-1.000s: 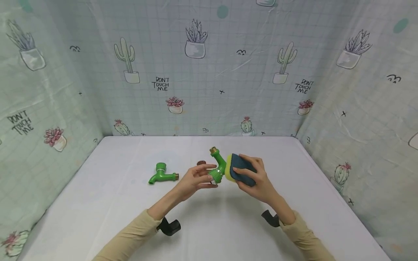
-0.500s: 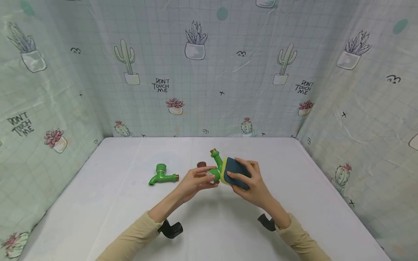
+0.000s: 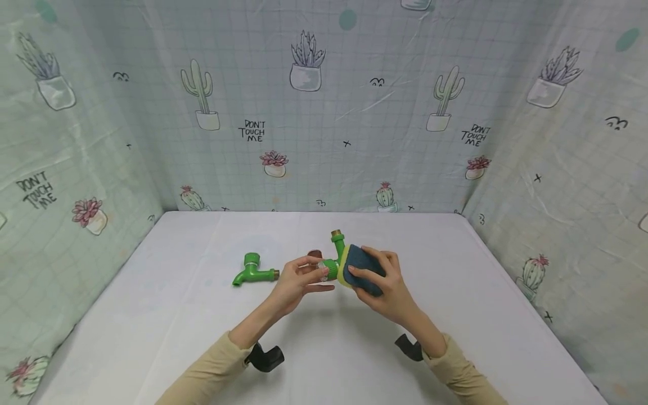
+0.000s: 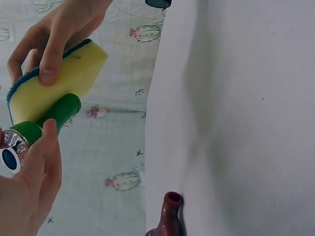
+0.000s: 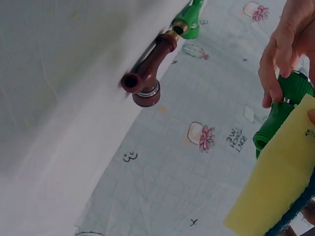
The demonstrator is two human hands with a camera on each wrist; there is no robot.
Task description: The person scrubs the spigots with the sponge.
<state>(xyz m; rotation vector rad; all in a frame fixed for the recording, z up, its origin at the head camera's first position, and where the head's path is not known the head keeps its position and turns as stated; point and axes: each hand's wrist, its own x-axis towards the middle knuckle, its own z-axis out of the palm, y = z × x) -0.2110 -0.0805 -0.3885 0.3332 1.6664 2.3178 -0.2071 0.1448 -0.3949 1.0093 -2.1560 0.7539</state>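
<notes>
My left hand (image 3: 296, 284) holds a green faucet (image 3: 340, 243) by its ribbed knob, above the table. Its brass-threaded end points up and away in the head view. In my right hand (image 3: 392, 292) is a sponge (image 3: 360, 264) with a dark blue scouring side and a yellow side. The yellow face (image 4: 81, 73) lies against the faucet's green body (image 4: 66, 109) in the left wrist view. From the right wrist, the faucet's open spout (image 5: 263, 140) shows beside the sponge (image 5: 275, 172), which hides part of the body.
Another green faucet (image 3: 253, 274) lies on the white table (image 3: 192, 315) to the left. A dark red-brown faucet (image 5: 152, 64) lies behind my left hand. Black bent pieces (image 3: 266, 358) show beneath both wrists. Printed curtains (image 3: 344, 112) enclose the back and sides.
The sponge and right hand have moved left along the faucet, covering more of it. The faucet has turned so its threaded end stands more upright.
</notes>
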